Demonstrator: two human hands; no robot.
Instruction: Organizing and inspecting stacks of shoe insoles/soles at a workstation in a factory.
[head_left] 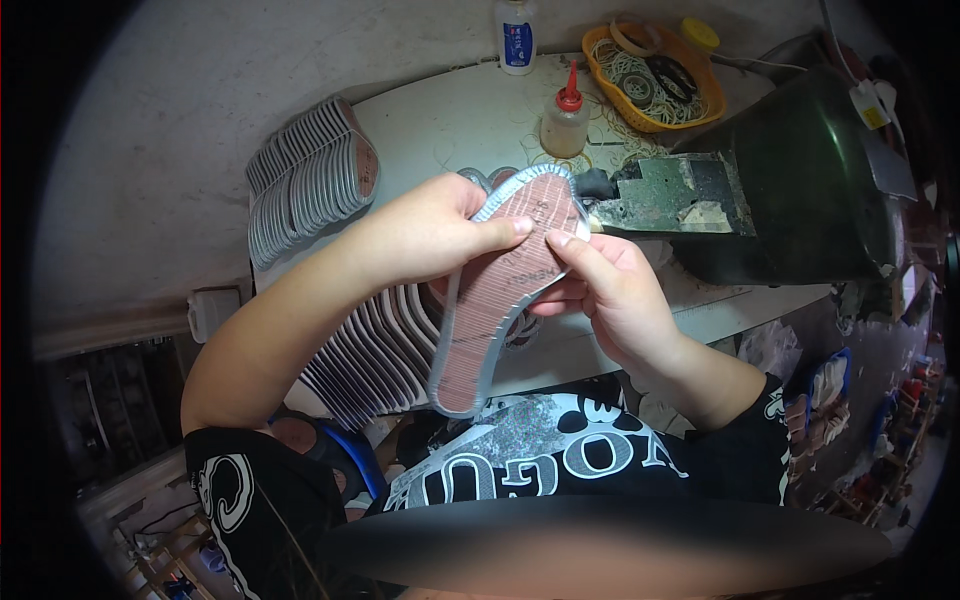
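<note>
- I see my left hand [425, 235] closed on the upper part of a brown shoe insole with a grey edge [500, 290], thumb pressed flat on its face near the toe end.
- My right hand [615, 290] pinches the same insole from the other side, its fingers [565, 245] on the face close to my left thumb, the rest curled behind.
- The insole is held up off the bench [450, 120], in front of my chest, its toe end up by the machine and its heel end hanging down toward my shirt.
- Just past the toe sits a dark green machine [790, 190] with a worn, crusted metal plate [670, 195] that points at the insole.
- A fanned stack of like insoles [365, 355] lies under my left forearm; a second stack [305, 180] rests further left on the bench.
- Behind stand a small bottle with a red nozzle [565, 115], a white bottle [516, 35] and an orange basket of rubber bands [655, 80].
</note>
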